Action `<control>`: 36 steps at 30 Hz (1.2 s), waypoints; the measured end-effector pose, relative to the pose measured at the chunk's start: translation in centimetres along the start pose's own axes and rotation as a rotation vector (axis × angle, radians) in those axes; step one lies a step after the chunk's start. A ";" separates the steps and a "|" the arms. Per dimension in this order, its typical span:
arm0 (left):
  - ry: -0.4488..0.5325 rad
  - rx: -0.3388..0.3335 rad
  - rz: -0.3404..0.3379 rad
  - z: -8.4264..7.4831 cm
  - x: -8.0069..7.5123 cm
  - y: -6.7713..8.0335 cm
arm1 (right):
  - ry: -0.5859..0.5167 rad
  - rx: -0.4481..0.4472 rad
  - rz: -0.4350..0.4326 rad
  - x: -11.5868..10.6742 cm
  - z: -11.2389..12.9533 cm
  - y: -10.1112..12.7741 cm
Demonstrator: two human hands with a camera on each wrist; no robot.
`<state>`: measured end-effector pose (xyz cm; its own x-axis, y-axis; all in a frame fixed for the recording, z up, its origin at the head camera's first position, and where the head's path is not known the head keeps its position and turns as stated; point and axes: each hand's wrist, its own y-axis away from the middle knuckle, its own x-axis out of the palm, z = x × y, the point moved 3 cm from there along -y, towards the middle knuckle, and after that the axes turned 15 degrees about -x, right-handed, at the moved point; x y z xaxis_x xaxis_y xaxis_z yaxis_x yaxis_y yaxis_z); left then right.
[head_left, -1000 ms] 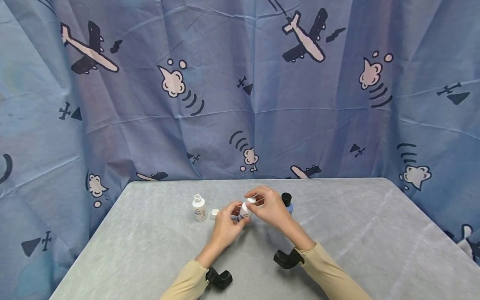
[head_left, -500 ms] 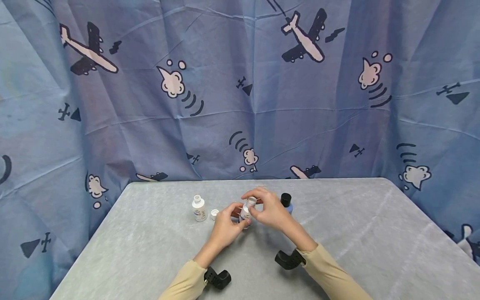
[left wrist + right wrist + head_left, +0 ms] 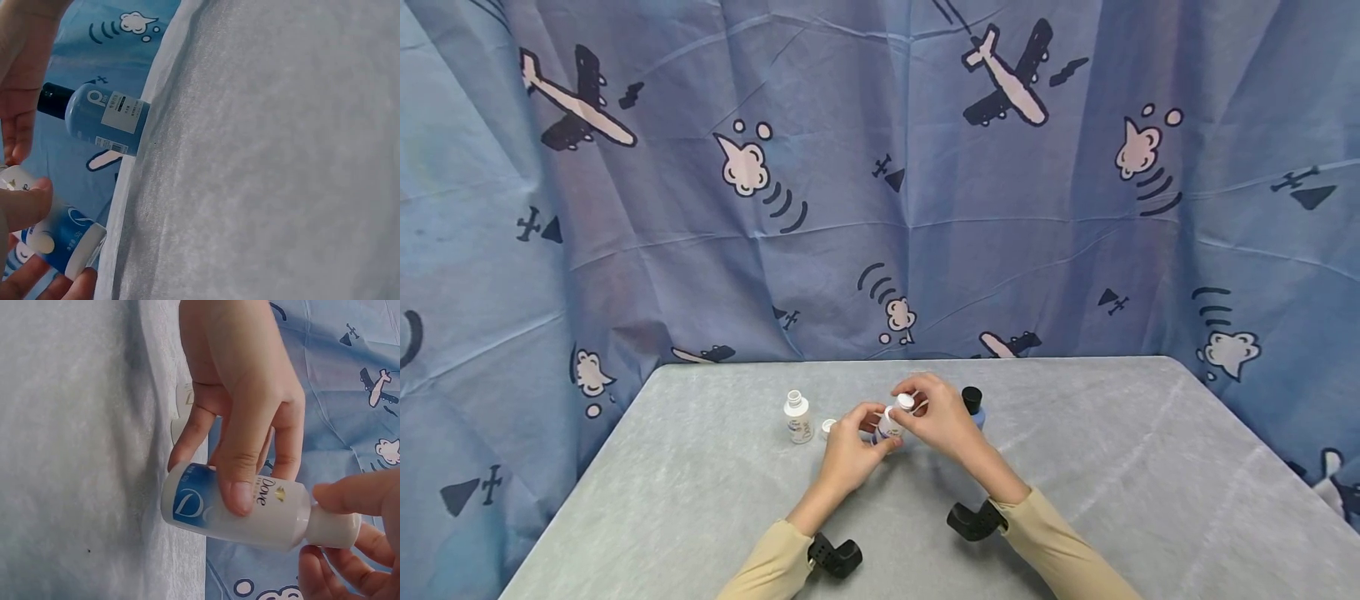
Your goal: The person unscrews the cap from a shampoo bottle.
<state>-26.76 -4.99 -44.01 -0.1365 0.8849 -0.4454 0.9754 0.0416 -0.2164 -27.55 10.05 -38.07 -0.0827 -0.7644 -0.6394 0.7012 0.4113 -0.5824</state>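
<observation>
My left hand (image 3: 852,450) holds a small white-and-blue Dove bottle (image 3: 250,506) around its body, thumb on the near side. The bottle is tilted, its top toward my right hand (image 3: 942,418). Between thumb and fingers, my right hand pinches a white cap (image 3: 334,528) at the bottle's neck; how far it is screwed on cannot be told. To the left stands an uncapped white bottle (image 3: 797,419), with a loose white cap (image 3: 828,426) beside it, partly hidden by my left hand.
Just behind my right hand stands a blue bottle with a black cap (image 3: 972,398), partly hidden in the head view. Everything is on a grey-covered table (image 3: 700,500). A blue curtain with airplane prints (image 3: 850,167) hangs behind the table's far edge.
The held bottle became more upright half a second ago and is tilted again now. My right hand and its cap shifted slightly with it. The standing bottles have not moved.
</observation>
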 end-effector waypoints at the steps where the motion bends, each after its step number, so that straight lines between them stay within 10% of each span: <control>1: 0.002 0.002 0.002 0.1 0.0 0.0 | -0.005 -0.012 0.003 0.0 0.0 0.0; 16: 0.013 0.015 0.021 0.2 0.2 0.2 | -0.084 -0.061 0.026 0.0 0.1 0.3; 26: -0.041 0.027 -0.039 -0.2 -0.1 0.1 | 0.018 0.070 0.000 -0.2 0.1 0.2; 36: -0.014 0.075 -0.024 -0.2 0.0 0.0 | -0.018 -0.052 -0.010 -0.1 -0.1 0.2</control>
<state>-26.72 -4.94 -43.84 -0.1624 0.8773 -0.4517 0.9563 0.0271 -0.2912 -27.45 10.27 -38.18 -0.0763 -0.7771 -0.6247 0.6626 0.4286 -0.6142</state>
